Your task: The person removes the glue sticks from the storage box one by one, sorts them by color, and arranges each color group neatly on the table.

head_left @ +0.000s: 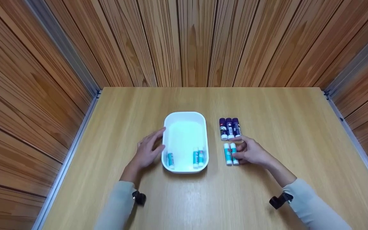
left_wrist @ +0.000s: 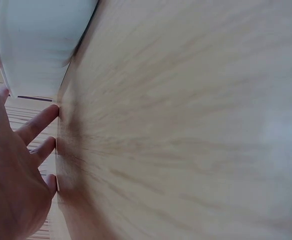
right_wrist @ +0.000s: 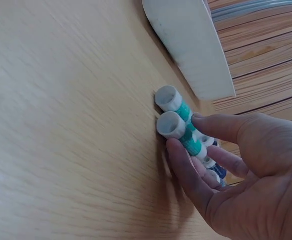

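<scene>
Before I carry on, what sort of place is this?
Probably a small enclosed work booth: a wooden table fills the floor space in view, with wood-plank walls on three sides and metal strips along the corners.

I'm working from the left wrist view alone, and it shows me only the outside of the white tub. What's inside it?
Observer: The head view shows three small teal-and-white sticks in the white tub, all toward its near end: one by the left wall, two together by the right.

Operator: Good. And what's going on to the right of it, where I see nothing?

Observer: The right hand is there, with its thumb and fingers at the right-hand one of two more teal-and-white sticks set side by side.
</scene>
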Demonstrator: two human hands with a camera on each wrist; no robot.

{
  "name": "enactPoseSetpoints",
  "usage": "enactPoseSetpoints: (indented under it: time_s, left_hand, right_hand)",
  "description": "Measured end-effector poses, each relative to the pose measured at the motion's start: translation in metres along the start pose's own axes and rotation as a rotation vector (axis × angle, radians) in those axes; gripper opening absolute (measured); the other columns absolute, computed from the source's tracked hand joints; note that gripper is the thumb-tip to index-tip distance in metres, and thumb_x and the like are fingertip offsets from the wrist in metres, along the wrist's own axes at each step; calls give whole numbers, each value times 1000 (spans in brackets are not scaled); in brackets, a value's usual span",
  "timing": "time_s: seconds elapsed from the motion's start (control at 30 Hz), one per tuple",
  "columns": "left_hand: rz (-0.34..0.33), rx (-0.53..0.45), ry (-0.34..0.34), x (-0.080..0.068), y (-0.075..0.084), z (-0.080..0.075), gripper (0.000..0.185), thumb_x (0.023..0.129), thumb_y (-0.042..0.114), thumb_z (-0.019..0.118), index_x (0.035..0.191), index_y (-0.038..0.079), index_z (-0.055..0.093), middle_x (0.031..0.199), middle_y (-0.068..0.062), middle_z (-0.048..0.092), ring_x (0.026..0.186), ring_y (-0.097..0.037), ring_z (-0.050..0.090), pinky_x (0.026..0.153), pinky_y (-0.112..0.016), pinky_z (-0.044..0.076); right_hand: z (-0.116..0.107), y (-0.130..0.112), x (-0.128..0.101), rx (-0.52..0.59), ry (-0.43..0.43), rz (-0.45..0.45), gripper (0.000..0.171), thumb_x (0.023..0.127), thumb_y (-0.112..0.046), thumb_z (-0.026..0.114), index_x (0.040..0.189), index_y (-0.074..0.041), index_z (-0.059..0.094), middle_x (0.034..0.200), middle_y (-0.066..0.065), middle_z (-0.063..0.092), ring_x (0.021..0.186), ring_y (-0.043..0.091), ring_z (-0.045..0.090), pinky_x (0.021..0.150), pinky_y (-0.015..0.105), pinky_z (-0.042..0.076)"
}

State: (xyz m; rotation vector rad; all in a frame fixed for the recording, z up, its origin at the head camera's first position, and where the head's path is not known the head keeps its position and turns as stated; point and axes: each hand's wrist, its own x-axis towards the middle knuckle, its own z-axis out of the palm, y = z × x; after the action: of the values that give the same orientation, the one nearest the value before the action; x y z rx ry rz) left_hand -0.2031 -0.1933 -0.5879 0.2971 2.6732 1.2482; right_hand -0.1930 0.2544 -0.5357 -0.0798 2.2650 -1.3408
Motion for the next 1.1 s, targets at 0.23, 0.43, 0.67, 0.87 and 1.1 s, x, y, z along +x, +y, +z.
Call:
enactPoseSetpoints:
  time_s: [0.23, 0.43, 0.67, 0.87, 1.1]
  left_hand:
    - [2, -4, 1, -1, 0, 0, 70, 113, 49, 61, 176, 51, 29, 185, 8, 38, 177, -32, 25, 136, -68, 11]
    - [5, 0, 0, 0, 2, -1, 71, 112, 48, 62, 176, 46, 32, 185, 5, 39, 176, -34, 26, 133, -67, 14]
    - [12, -2, 1, 1, 0, 1, 71, 113, 49, 61, 176, 46, 31, 186, 5, 37, 176, -35, 26, 134, -71, 11]
    - [22, 2, -1, 2, -2, 1, 72, 113, 49, 62, 176, 48, 29, 186, 7, 38, 177, -33, 25, 137, -70, 9]
    - [26, -7, 4, 1, -1, 1, 70, 113, 46, 62, 176, 50, 30, 184, 8, 40, 176, -33, 26, 137, -69, 9]
  right_hand:
    - [-9, -12, 1, -52, 18, -39, 60, 105, -6, 76, 160, -1, 52, 120, 15, 61, 95, 22, 65, 75, 32, 64]
    - [-5, -24, 1, -59, 33, -50, 59, 106, -11, 77, 160, -3, 54, 121, 15, 62, 94, 22, 64, 75, 31, 62]
    - [1, -36, 5, -65, 13, -149, 54, 109, -16, 75, 159, -7, 59, 133, 22, 65, 108, 27, 65, 83, 28, 60]
    - [7, -40, 10, -109, -9, -271, 52, 109, -13, 74, 158, -4, 61, 144, 28, 67, 130, 38, 67, 100, 26, 57]
    - [20, -51, 17, -104, -20, -338, 50, 107, -11, 77, 155, -3, 63, 142, 32, 69, 124, 36, 71, 97, 22, 57]
